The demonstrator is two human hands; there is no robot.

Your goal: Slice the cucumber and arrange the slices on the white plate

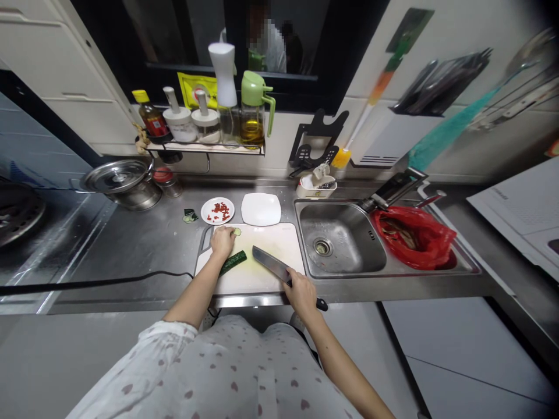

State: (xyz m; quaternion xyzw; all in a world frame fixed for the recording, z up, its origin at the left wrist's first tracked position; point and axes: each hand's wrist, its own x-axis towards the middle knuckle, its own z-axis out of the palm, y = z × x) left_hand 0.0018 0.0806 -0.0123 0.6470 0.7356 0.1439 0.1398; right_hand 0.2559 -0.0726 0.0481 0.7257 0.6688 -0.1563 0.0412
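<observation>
A white cutting board [290, 241] lies in front of me on the steel counter. At its upper left, my left hand [222, 241] is closed, its fingertips at a pale round cucumber slice [236, 231]. Below that hand, a dark green piece of cucumber [233, 262] rests at a slant, its lower end partly hidden by my forearm. My right hand [302, 292] grips a kitchen knife [271, 265] by its black handle. The broad blade points up and left over the board, apart from the cucumber.
Behind the board are a plate of chopped red pieces [218, 209], a white square plate [261, 209] and cucumber scraps [190, 216]. A sink [343, 238] with a red plastic bag [414, 238] is on the right. A lidded pot [124, 183] and black cord [131, 278] are left.
</observation>
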